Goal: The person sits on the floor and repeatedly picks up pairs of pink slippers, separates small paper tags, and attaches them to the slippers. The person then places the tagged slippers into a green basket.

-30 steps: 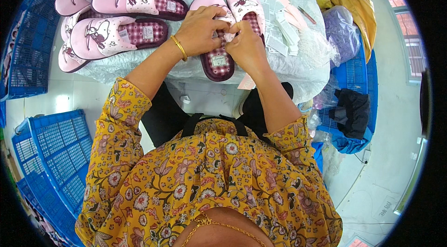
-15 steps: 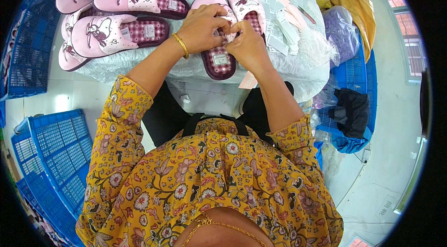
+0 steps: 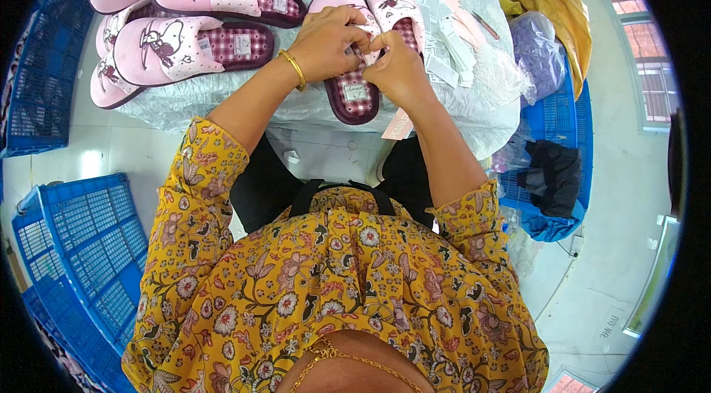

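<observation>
A pink slipper (image 3: 353, 100) with a plum checked insole lies in front of me, its toe pointing away. My left hand (image 3: 326, 41) is closed over its upper, fingers bent and pinching at the opening's edge. Against those fingertips, my right hand (image 3: 398, 71) is closed too, thumb and forefinger pressed at the same edge. Whatever small thing may be between the fingertips is hidden. Just right of it lies a matching slipper (image 3: 392, 2), partly behind my right hand. A pink card tag (image 3: 398, 125) shows under my right wrist by the table's front edge; its attachment cannot be made out.
Several more pink slippers (image 3: 167, 52) are piled at the table's left. White and pink tags (image 3: 453, 41) lie scattered to the right, near a thin pointed tool (image 3: 485, 24). Blue crates (image 3: 92, 245) stand at left; another crate (image 3: 559, 123) at right holds bags and dark cloth.
Both hands stay on the slipper's upper with barely altered fingers. The whole view has shifted slightly; nothing is plainly picked up or let go.
</observation>
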The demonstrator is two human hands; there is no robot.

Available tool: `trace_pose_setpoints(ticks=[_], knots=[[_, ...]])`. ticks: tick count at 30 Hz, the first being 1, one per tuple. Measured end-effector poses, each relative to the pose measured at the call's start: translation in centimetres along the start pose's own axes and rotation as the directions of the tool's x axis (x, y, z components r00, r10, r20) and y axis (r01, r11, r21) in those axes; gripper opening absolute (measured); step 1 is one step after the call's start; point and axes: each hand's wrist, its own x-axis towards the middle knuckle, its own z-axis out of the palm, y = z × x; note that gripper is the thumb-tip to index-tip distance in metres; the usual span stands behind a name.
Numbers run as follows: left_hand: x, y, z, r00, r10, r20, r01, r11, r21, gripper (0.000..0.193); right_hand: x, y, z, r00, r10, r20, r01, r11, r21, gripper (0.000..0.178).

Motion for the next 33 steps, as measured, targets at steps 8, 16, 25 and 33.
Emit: trace_pose_setpoints(ticks=[8,16,25,33], knots=[[0.1,-0.2,0.2,1.0,-0.002,0.005,0.002,1.0,-0.001,0.018,0.4,0.1,1.2,0.992,0.007,-0.123,-0.022,0.993,-0.117,0.027],[0.7,-0.1,0.6,1.0,0.022,-0.009,-0.021,0.992,0.122,0.015,-0.3,-0.5,1.5,0.977,-0.021,-0.213,-0.014,0.987,-0.161,0.021],[2.9,1.0,-1.5,0.96,0.079,0.268,-0.15,0.954,0.258,0.012,-0.1,0.6,1.5,0.98,-0.024,-0.2,0.011,0.998,-0.067,0.028],[4.0,2.3,-2.2,0.888,0.16,0.432,-0.346,0.85,0.397,0.02,-2.1,2.4,-1.8,0.95,-0.129,-0.284,0.185,0.966,0.179,0.027]])
